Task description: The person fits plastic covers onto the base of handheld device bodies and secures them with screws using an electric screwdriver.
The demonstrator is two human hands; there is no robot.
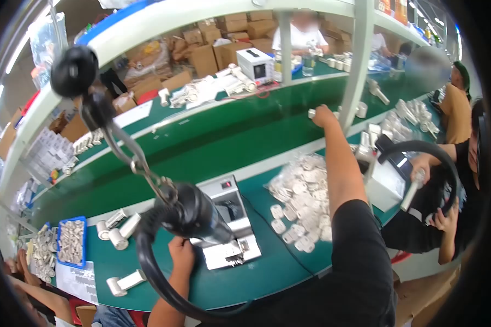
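Observation:
My right hand point(324, 116) reaches far across the bench to the green conveyor belt. Its fingers are closed on a small white plastic part point(311, 113). Close to the left side of a white bench device point(238, 210) rests my left hand point(181, 253), its fingers curled; what they hold, if anything, is hidden. A metal fixture point(235, 252) sits at the front of this device. Over it hangs a black power screwdriver point(193, 215) on a hook and chain, partly covering the device.
A pile of flat white parts point(303, 201) spills from a plastic bag right of the device. White cylindrical assemblies point(120, 238) and a blue tray point(85, 242) of small parts are at left. A black cable point(273, 231) crosses the bench. Co-workers sit at right, at left and beyond the belt point(202, 147).

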